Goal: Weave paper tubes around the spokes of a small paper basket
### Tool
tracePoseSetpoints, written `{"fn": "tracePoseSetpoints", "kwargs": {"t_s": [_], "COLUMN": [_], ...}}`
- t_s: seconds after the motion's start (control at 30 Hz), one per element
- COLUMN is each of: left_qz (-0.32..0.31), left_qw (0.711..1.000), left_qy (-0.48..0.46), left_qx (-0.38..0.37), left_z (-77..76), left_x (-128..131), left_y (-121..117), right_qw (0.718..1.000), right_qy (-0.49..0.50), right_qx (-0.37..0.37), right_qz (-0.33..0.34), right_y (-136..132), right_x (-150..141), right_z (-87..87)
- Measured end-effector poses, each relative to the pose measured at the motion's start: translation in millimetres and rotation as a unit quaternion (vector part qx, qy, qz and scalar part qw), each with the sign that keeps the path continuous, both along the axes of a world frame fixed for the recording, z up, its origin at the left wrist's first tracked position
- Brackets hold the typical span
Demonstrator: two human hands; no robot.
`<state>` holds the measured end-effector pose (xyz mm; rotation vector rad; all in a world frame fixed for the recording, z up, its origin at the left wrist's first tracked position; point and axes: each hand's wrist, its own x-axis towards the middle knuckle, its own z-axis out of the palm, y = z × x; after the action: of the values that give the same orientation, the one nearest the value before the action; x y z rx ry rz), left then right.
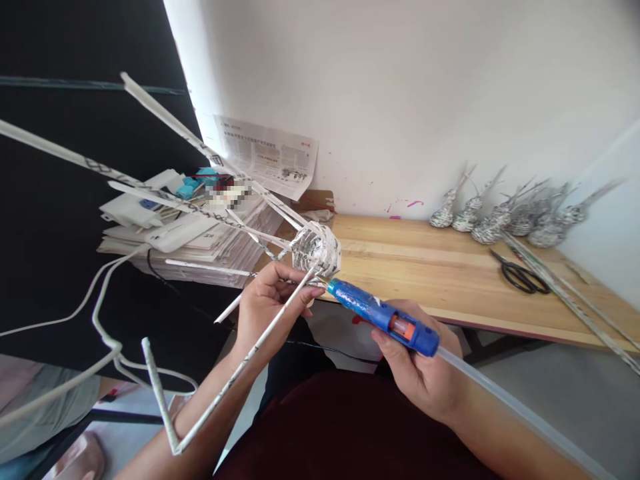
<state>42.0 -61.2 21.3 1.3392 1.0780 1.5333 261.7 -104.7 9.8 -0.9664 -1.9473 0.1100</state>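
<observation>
My left hand (273, 307) pinches the near rim of a small woven newspaper basket (317, 250), its opening facing me. Long rolled-paper strips (165, 190) stick out from the basket, mostly to the left, and one bent strip (235, 373) crosses in front of my left wrist. In my right hand (425, 363) is a blue hot glue gun (373, 310), with a long clear glue stick (520, 403) trailing from its back end. The nozzle points left and meets the strips beside my left fingertips; whether it touches them I cannot tell.
Several woven paper pieces (493, 223) stand along the wall at the table's back right. Black-handled scissors (523, 275) and long paper rods (575, 300) lie on the wooden table (400, 257). Stacked newspapers (235, 247) carry a white power strip (183, 227) with cables at the left.
</observation>
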Motion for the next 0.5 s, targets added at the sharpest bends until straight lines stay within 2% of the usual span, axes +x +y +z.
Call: {"fn": "tracePoseSetpoints", "kwargs": {"t_s": [0.23,0.5], "left_qz": [-0.004,0.019], "left_qw": [1.000,1.000], "left_qy": [-0.010,0.004], "left_qx": [0.008,-0.001], "left_z": [-1.7,2.2], "left_x": [0.4,1.1], "left_y": [0.8,1.0], "right_qw": [0.997,0.998], "right_qy": [-0.029,-0.044], "right_qx": [0.051,0.032], "right_qz": [-0.042,-0.039], "right_y": [1.0,-2.4], "right_x": [1.2,-0.5], "right_z": [-3.3,-0.2]}}
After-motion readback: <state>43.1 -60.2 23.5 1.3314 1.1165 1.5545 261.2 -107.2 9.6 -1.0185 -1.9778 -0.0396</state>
